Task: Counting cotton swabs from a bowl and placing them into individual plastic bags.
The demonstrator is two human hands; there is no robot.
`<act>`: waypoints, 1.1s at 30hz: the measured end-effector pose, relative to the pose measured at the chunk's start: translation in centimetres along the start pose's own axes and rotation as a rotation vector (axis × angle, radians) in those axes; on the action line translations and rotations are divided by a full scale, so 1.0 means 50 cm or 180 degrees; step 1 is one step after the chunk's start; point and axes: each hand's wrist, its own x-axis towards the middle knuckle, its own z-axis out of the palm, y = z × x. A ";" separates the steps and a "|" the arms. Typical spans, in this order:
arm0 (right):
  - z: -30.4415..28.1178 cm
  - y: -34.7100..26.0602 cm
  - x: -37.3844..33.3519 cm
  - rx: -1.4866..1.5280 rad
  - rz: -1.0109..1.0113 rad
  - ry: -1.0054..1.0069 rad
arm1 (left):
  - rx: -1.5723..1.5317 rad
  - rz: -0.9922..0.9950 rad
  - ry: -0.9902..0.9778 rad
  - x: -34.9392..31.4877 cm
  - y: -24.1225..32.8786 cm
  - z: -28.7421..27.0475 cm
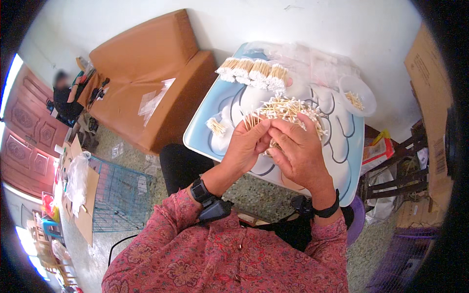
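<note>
My left hand (pixel 243 146) is closed around a small bunch of cotton swabs (pixel 251 120), whose tips stick out past the fingers. Close against it, my right hand (pixel 299 154) has its fingers bent in, the fingertips meeting those of the left; what they pinch is hidden. Just beyond both hands lies a loose heap of cotton swabs (pixel 288 107) on a blue tray table (pixel 195 132) with a cartoon picture. A small separate bunch of cotton swabs (pixel 215 127) rests left of the heap. Along the far left edge, several packed bundles of cotton swabs (pixel 261 72) stand in a row.
Clear plastic bags (pixel 312 61) lie along the table's far edge. At the right, a translucent bowl (pixel 365 100) holds some swabs. A brown sofa (pixel 146 73) stands left, a wire cage (pixel 122 195) nearer on the floor, cardboard (pixel 427 112) at right. Another person (pixel 66 95) sits far left.
</note>
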 end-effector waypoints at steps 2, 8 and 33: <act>0.008 -0.006 0.002 0.0021 -0.0024 -0.0004 | -0.0024 0.0097 0.0025 -0.005 0.002 -0.008; 0.022 -0.006 -0.001 0.0342 0.0247 0.0500 | -0.0087 0.0162 -0.0316 -0.013 0.031 -0.016; 0.031 -0.023 0.000 0.1504 0.0732 0.0990 | 0.0089 0.0154 -0.0221 -0.054 0.039 0.002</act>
